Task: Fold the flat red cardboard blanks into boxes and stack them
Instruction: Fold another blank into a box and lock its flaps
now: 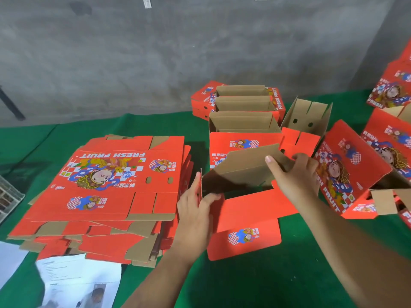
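A half-folded red box [244,210] stood on the green table [233,285] between the stack of flat blanks [106,196] and the folded boxes [244,121] behind it; its long axis ran left to right, its open top faced up, and a red flap with a printed logo lay toward the person. The left hand [195,210] gripped the box's left end wall, thumb curled inside; the right hand [293,174] pinched the brown far flap, which tilted inward over the opening; the hands were well apart.
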